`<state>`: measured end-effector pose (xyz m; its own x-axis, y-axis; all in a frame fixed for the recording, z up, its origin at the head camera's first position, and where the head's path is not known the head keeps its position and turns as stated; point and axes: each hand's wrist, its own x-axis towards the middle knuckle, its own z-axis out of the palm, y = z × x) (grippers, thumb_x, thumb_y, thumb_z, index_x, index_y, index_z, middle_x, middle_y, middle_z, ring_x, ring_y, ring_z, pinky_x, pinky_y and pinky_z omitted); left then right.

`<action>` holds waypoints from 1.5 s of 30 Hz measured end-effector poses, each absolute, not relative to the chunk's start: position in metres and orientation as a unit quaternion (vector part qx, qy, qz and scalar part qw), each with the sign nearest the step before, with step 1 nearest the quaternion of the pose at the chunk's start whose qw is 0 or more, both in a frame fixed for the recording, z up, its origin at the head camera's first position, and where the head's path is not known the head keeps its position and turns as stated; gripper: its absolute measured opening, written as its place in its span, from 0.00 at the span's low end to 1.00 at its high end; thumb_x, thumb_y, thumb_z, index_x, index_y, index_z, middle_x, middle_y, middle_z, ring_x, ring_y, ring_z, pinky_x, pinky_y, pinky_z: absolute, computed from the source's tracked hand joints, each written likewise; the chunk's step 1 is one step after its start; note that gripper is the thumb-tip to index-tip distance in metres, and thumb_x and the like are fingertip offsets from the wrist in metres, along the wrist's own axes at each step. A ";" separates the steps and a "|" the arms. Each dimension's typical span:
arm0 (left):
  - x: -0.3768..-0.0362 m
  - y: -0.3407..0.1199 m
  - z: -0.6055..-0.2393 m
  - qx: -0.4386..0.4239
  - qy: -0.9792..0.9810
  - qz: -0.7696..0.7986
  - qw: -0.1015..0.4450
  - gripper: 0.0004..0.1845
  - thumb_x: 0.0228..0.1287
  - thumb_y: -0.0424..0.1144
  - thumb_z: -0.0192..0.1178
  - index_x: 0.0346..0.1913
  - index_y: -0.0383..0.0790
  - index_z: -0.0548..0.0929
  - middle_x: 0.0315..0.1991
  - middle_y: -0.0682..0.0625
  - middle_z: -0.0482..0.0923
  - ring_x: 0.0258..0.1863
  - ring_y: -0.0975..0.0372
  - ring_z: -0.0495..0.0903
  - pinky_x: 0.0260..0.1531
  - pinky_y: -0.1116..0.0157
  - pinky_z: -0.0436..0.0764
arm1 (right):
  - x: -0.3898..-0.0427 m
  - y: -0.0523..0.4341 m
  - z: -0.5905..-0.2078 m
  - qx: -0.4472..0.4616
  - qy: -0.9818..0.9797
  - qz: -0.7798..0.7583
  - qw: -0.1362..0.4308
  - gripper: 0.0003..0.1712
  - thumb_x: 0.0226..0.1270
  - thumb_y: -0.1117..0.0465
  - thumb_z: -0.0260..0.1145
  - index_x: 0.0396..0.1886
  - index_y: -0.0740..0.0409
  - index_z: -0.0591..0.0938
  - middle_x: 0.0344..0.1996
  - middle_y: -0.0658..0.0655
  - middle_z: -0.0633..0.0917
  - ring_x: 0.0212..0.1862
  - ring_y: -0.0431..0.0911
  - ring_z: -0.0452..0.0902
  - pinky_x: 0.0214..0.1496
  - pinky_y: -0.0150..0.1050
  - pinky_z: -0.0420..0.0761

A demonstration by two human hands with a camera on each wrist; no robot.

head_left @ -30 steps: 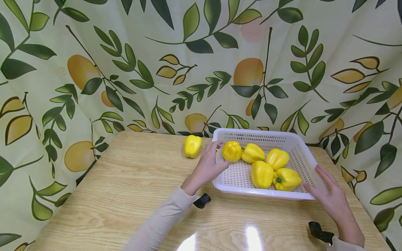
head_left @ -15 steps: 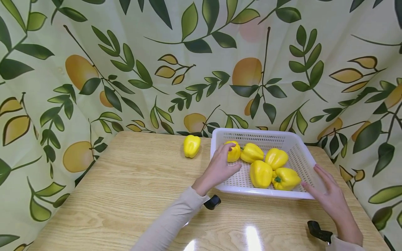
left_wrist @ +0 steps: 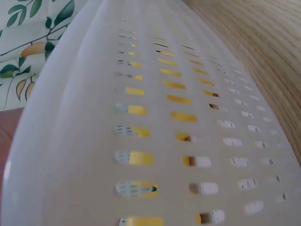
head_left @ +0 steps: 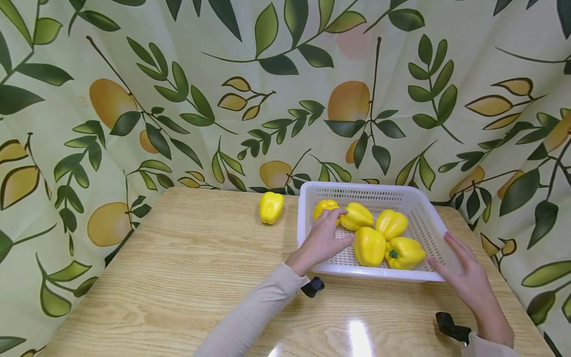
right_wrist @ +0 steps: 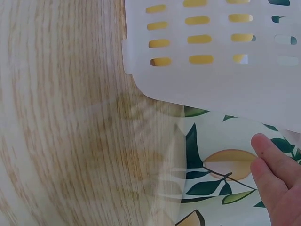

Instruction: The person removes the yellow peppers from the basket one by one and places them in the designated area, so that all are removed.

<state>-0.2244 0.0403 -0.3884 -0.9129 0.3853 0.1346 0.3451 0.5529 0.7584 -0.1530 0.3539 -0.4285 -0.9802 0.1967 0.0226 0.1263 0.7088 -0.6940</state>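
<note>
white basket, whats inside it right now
Five yellow peppers lie in the white basket: one at the back left under the left hand's fingertips, and four beside it. The hand hides part of the floor.

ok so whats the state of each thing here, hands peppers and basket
left hand: inside the basket, fingers on the far-left pepper
right hand: open, beside the basket's right wall
basket: upright on the table, holding five peppers
lone pepper: lying on the table, outside the basket
</note>
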 end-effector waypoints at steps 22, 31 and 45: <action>-0.232 0.072 -0.398 0.203 0.901 0.379 0.064 0.33 0.60 0.47 0.68 0.68 0.49 0.70 0.63 0.48 0.72 0.58 0.61 0.72 0.57 0.65 0.76 | -0.153 0.353 -0.430 -0.087 -0.922 0.373 0.056 0.51 0.69 0.44 0.62 0.81 0.53 0.46 0.79 0.69 0.41 0.67 0.81 0.54 0.53 0.78 0.64; -0.233 0.077 -0.400 0.206 0.906 0.361 0.081 0.33 0.61 0.48 0.68 0.68 0.49 0.71 0.63 0.49 0.73 0.57 0.62 0.74 0.58 0.66 0.76 | -0.153 0.353 -0.429 -0.094 -0.921 0.374 0.052 0.51 0.70 0.44 0.61 0.81 0.53 0.45 0.79 0.68 0.41 0.66 0.80 0.54 0.52 0.76 0.66; -0.233 0.081 -0.407 0.236 0.910 0.314 0.137 0.39 0.62 0.50 0.67 0.75 0.54 0.63 0.73 0.53 0.66 0.71 0.61 0.66 0.70 0.63 0.67 | -0.154 0.353 -0.429 -0.097 -0.924 0.366 0.046 0.51 0.70 0.42 0.61 0.81 0.52 0.44 0.79 0.68 0.39 0.67 0.81 0.51 0.52 0.78 0.63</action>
<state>-0.2331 0.0810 -0.4071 -0.8511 0.5150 -0.1017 0.3429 0.6921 0.6352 -0.1543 0.3532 -0.4290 -0.9771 0.2125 0.0139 0.1453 0.7130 -0.6860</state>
